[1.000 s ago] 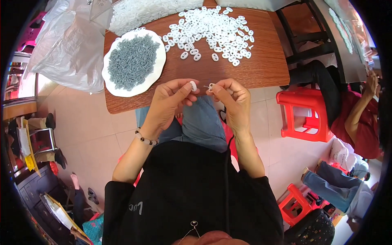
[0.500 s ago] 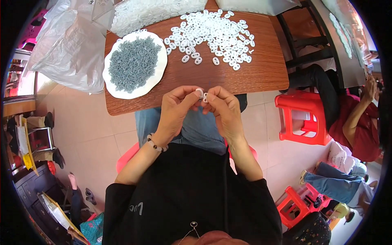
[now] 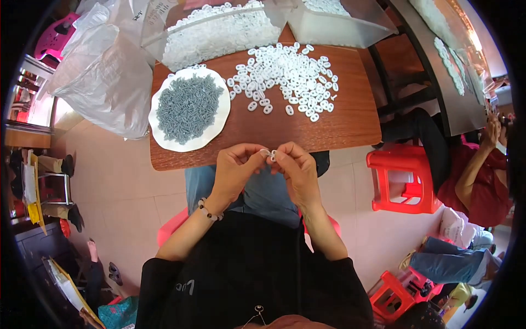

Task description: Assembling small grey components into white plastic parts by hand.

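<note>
My left hand [image 3: 235, 167] and my right hand [image 3: 298, 170] meet just at the near edge of the table. A small white oval piece with two holes [image 3: 273, 156] is pinched between my right thumb and fingers. Touching or almost touching it, another small white piece [image 3: 264, 152] sits in my left fingertips, mostly covered by them. Whether a thin pin joins the two cannot be made out. Beyond my hands lies a loose pile of similar white two-holed ovals [image 3: 307, 82]. To its left, a white scalloped plate [image 3: 159, 137] holds a heap of small grey-blue pins [image 3: 189, 107].
Clear bins of white pieces [image 3: 219, 41] [image 3: 339, 30] stand along the far edge of the brown table [image 3: 263, 123]. A large white plastic bag [image 3: 101, 82] is at the left. On the right are a red stool [image 3: 402, 181] and a seated person in dark red [image 3: 476, 186].
The whole view has shifted, so the table and my hands appear lower and more of the bins shows. The two white pieces stay in my fingertips, their angle slightly changed.
</note>
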{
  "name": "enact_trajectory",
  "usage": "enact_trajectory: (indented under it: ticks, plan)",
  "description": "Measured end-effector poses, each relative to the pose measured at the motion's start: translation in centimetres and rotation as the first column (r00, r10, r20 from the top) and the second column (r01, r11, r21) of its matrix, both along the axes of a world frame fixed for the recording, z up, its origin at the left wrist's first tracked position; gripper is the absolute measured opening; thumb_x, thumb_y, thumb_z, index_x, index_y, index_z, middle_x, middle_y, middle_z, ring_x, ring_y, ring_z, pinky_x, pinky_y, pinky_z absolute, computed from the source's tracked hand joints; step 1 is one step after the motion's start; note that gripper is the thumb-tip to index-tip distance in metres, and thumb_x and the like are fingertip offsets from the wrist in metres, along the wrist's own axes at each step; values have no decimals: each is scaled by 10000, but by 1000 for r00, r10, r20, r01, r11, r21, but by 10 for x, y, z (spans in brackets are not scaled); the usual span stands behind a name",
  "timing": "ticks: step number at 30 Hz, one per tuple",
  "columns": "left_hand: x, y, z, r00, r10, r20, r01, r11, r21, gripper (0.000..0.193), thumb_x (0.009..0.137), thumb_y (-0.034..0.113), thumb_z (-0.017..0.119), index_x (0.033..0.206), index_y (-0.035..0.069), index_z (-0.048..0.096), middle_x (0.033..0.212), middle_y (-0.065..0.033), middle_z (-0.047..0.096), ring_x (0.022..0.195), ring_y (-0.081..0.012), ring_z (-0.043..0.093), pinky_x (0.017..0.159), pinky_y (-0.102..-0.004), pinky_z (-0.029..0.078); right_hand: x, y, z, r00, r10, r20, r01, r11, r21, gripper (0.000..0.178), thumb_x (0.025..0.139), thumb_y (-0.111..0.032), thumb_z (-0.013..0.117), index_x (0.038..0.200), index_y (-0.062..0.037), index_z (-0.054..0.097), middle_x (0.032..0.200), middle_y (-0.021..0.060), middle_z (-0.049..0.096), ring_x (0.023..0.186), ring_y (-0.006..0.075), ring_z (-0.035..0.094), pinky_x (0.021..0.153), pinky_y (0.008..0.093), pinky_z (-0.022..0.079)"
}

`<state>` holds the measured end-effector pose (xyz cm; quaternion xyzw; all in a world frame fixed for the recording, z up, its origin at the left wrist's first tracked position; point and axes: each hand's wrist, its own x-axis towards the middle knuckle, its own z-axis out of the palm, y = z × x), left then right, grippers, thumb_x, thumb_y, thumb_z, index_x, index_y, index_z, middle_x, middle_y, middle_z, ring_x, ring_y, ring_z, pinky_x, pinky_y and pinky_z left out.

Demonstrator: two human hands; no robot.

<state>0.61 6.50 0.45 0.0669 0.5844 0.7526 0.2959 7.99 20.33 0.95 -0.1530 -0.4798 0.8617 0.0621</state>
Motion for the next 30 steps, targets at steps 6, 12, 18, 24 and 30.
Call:
enact_trajectory:
  ticks: [6,12,18,24,30]
  plan:
    - [4,-3,4,1000,-2,28,2,1000,-10,217,877,83,667,1067,-20,663,872,-44,700,694,-61,611,594,-180,468,0,-2,0,1000,-27,-13,27,999,22,88,934,-127,585,924,-40,593,889,41,656,758,85,572,689,232,446]
    - [7,-11,15,997,-42,72,44,999,-24,196,881,83,668,1035,-35,642,875,-58,692,732,-77,632,615,-200,502,1,0,0,999,-40,-12,41,998,52,128,925,-112,607,992,-3,609,892,23,645,765,65,560,686,206,442]
    - [9,-32,16,998,-28,60,32,998,-57,172,892,107,665,1010,-7,615,879,-61,678,717,-88,626,599,-215,515,-2,4,4,998,-57,4,56,994,96,254,914,-93,618,1133,37,625,929,55,664,801,81,583,689,205,441]
    - [12,-49,25,997,-55,60,64,985,-158,177,888,109,672,1002,-14,615,851,-50,667,698,-71,609,584,-208,502,4,8,3,992,-122,-42,123,992,23,219,910,-90,619,1089,36,637,883,62,656,749,91,572,671,210,442]
    - [8,-47,34,999,28,46,-20,986,-164,215,907,127,648,1045,-34,613,876,-64,683,681,-69,608,572,-203,498,4,8,7,992,-106,-69,109,993,43,192,913,-102,616,1054,29,629,856,66,643,720,102,559,666,227,434]
